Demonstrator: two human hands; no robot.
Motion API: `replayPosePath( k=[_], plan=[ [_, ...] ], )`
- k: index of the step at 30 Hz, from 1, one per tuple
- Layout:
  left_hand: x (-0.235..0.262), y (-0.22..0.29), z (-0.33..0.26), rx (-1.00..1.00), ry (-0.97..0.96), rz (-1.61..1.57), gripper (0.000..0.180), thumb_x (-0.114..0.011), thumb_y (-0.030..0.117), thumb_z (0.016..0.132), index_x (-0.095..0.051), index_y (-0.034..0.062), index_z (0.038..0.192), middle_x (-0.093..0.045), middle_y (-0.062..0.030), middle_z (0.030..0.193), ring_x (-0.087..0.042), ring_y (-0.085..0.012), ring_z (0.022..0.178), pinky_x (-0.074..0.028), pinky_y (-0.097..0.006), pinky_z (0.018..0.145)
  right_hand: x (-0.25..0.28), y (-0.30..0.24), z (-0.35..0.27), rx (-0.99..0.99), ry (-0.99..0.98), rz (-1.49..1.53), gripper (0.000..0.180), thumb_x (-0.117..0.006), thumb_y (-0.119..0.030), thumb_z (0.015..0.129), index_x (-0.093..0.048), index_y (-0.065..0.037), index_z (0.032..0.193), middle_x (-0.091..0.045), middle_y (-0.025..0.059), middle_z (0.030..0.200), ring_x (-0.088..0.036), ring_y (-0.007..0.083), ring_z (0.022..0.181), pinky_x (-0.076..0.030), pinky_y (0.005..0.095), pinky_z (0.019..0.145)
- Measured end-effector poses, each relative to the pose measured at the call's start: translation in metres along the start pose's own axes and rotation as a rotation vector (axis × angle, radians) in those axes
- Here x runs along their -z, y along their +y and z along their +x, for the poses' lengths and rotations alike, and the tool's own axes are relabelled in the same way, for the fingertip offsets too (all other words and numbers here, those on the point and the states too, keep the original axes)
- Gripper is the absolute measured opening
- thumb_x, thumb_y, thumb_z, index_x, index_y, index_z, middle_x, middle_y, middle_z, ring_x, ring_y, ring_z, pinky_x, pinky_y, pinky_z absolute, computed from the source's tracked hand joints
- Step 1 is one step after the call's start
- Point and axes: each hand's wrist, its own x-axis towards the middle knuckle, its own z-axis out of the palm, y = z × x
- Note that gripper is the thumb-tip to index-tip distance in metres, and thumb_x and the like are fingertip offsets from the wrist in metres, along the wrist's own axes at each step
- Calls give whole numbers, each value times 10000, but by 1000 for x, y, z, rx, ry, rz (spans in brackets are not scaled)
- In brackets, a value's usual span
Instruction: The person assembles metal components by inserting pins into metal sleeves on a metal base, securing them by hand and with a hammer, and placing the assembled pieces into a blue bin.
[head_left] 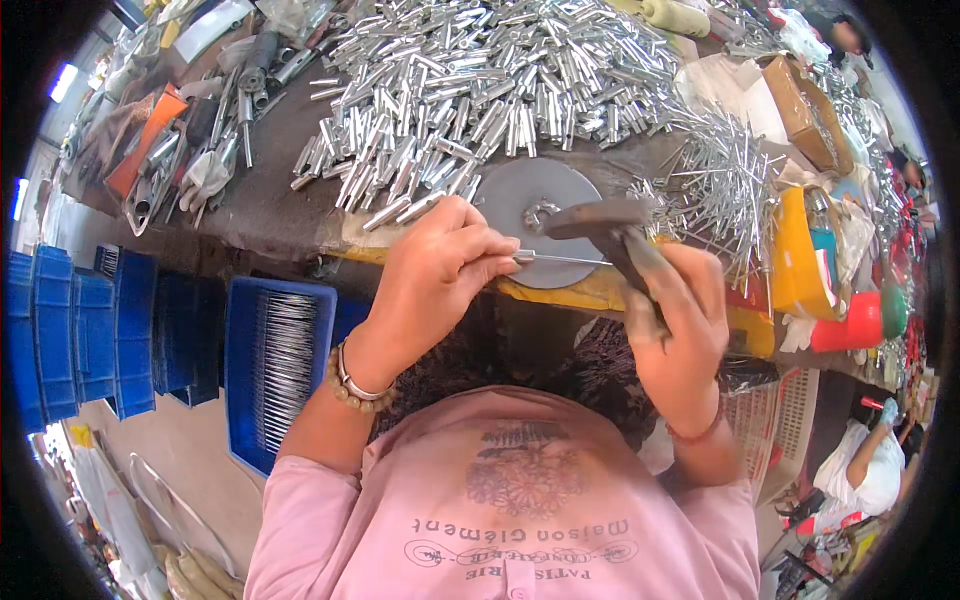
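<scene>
Lower left: blue crate (275, 370) of rods. Centre: our left hand (435, 265), fingers pinching a thin metal pin (560, 259) over the round steel plate (520, 195). Right: our right hand (685, 320) grips a hammer (610, 228); we judge short, square taps best.

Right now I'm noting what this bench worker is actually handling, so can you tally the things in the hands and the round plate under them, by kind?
Dark-headed hammer with worn wooden handle, in the right hand: 1
Thin silver metal rod, pinched in the left hand: 1
Round grey metal disc with a centre hole: 1
Total: 3
</scene>
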Motion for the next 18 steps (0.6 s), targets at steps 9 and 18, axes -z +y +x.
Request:
replayPosePath(
  k=[9, 18],
  plan=[
    [-2, 3, 1, 64, 29, -37, 178, -888, 54, 849, -815, 46, 1011, -659, -95, 918, -661, -282, 839, -522, -389, 731, -6, 2, 2, 8, -88, 69, 435, -755, 94, 855, -787, -29, 1271, -687, 120, 1101, -718, 293, 850, -586, 370, 716],
    [4, 3, 1, 131, -45, -100, 201, -876, -1, 875, -814, 18, 1065, -645, -49, 980, -635, -152, 864, -513, -287, 759, -13, 0, -7, 36, -130, -40, 518, -752, 77, 872, -761, -67, 1368, -675, 102, 1039, -717, 309, 854, -597, 397, 725]
  ],
)
